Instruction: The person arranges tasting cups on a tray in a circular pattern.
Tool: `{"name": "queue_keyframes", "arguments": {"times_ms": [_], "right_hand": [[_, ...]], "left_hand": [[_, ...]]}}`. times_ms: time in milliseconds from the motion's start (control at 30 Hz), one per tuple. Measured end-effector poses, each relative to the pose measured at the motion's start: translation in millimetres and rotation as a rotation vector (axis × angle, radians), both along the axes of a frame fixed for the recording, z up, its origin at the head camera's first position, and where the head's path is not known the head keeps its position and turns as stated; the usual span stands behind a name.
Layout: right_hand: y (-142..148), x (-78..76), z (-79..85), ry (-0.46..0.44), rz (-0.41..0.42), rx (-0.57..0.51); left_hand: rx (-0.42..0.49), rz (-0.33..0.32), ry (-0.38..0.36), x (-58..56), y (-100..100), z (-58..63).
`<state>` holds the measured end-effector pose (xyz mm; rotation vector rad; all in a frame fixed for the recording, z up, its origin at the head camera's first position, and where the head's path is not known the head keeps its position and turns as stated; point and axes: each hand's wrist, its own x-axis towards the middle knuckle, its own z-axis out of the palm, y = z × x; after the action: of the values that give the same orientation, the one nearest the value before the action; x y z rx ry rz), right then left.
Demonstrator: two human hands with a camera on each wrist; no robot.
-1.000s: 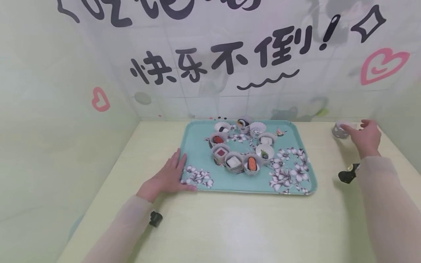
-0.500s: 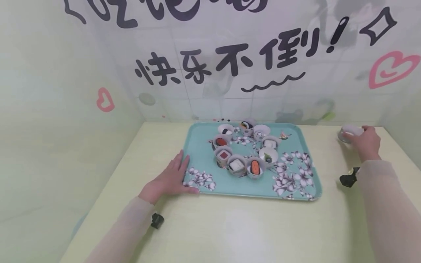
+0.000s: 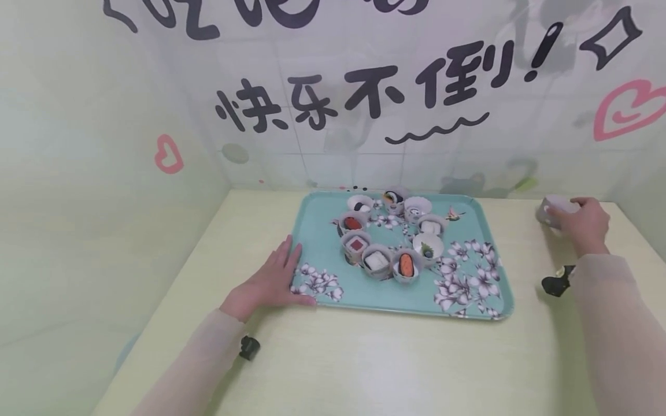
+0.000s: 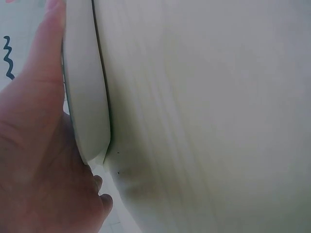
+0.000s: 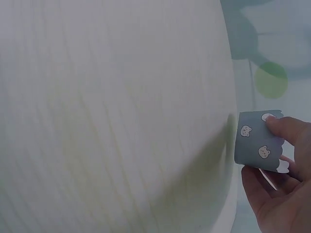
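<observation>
My right hand (image 3: 588,225) pinches a small paper baking cup (image 3: 555,211) between thumb and fingers at the table's far right. Bear faces on its grey-blue side show in the right wrist view, where the thumb (image 5: 282,127) presses the outside near the wavy rim. Whether its base touches the table I cannot tell. My left hand (image 3: 270,280) rests with extended fingers along the left front corner of a turquoise floral tray (image 3: 318,231). In the left wrist view the hand (image 4: 34,131) lies against the tray's pale outer edge (image 4: 87,87).
Several paper cups form a ring on the tray, each with a sushi-like piece, such as an orange-topped one (image 3: 406,266). A small black-and-pale piece (image 3: 558,281) lies beside the right forearm. A printed wall (image 3: 359,138) stands behind the pale table (image 3: 395,364).
The baking cup stood upright at my right fingers; it then tipped, baring its inside, and now shows its outer side in my grip. The left hand stays at the tray; the head view shifted slightly.
</observation>
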<state>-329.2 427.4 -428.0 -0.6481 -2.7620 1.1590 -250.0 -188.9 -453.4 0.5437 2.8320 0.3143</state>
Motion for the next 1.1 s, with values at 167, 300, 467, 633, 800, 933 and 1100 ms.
{"name": "queue_keyframes", "arguments": {"times_ms": [167,300,467,633,800,933,1100], "right_hand": [[-11,-0.7,8.5,0.037,0.019,0.013],[-25,-0.4,15.4,0.054,0.034,0.004],[-45,2.2,20.8,0.078,0.080,0.010],[-68,3.6,26.0,0.137,0.146,0.061],[-94,4.1,35.7,0.180,0.211,0.065],[-120,1.8,49.1,0.205,0.261,0.068],[-152,-5.9,66.8,0.232,0.321,0.070]], "left_hand": [[-0.026,0.012,-0.013,-0.8,-1,-1.5],[-0.025,0.016,-0.016,-0.9,-1,-2.6],[-0.025,0.015,-0.020,-0.5,-1,-1.6],[-0.014,0.011,-0.021,0.2,0,1.0],[-0.004,0.006,-0.021,0.3,0,0.9],[-0.003,0.009,-0.022,-0.5,0,0.5],[-0.007,0.014,-0.029,-1.2,0,-0.6]]}}
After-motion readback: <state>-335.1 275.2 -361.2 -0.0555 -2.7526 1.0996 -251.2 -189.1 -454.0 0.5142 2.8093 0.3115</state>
